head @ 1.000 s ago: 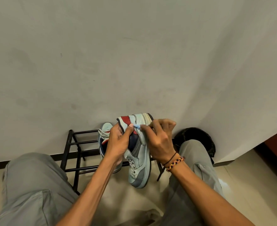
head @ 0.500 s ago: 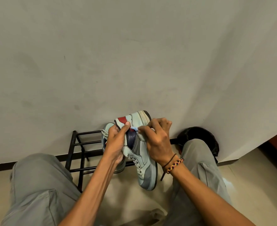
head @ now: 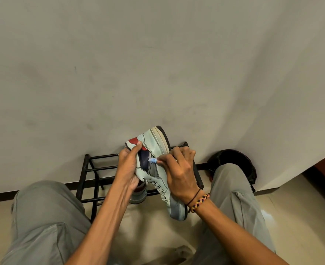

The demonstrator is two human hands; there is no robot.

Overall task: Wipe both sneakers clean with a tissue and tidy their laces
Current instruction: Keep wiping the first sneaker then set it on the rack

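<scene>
- Left hand grips the sneaker at frame centre; right hand pinches a small tissue against it.
- Risk: such a tiny wad could shred or slip.

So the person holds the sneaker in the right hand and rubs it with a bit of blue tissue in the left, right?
Not quite: the hands are swapped. In the head view the left hand holds the sneaker, and the right hand pinches the blue tissue against its side.
</scene>
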